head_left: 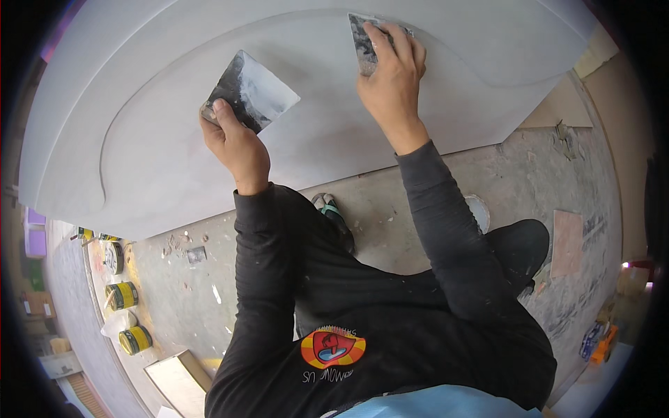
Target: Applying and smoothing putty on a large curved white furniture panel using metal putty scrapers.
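My left hand grips a flat, dark putty spreader by one corner, thumb on top. White filler is smeared over the spreader's right half. Farther right and higher up, my right hand has its fingers spread over a second dark spreader, which lies against the large pale grey panel. The panel has a long curved groove or ridge running across it. My right palm hides part of that second spreader. Whether the left spreader touches the panel I cannot tell.
Several yellow-and-black cans stand on the floor at the left, near an open box. A white round container is partly behind my right forearm. Farther right lies a pinkish sheet. Scraps litter the concrete floor.
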Motion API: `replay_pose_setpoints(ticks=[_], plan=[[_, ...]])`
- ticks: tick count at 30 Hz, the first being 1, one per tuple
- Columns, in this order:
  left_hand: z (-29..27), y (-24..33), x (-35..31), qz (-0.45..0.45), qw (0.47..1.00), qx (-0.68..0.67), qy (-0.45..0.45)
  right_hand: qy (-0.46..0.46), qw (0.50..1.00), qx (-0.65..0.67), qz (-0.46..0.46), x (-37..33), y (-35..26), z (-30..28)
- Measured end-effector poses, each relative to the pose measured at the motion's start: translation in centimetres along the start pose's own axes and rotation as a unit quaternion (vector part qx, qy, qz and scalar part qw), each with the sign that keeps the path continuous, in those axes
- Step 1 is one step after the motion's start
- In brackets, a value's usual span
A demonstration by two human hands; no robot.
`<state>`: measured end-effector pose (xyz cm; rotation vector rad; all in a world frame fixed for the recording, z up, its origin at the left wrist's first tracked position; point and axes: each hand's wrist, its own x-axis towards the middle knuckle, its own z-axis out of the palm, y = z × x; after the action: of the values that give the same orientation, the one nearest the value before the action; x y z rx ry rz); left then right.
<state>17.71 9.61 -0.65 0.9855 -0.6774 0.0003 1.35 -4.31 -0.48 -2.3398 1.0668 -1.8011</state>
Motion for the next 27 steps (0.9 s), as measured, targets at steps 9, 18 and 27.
replay_pose_setpoints(ticks=[9,18,27], plan=[[-0.3,1.2,-0.4,-0.027,0.998,-0.041,0.027,0.042,0.998,-0.038,-0.034,-1.1,-2.3,2.9],[-0.4,0.2,-0.1,-0.031,0.996,-0.075,0.044,-0.095,0.988,-0.06,-0.107,-8.5,-0.5,2.9],[-0.4,-0.3,0.8,-0.033,0.997,-0.065,0.037,0.026,0.998,-0.042,-0.038,0.2,2.4,-0.7]])
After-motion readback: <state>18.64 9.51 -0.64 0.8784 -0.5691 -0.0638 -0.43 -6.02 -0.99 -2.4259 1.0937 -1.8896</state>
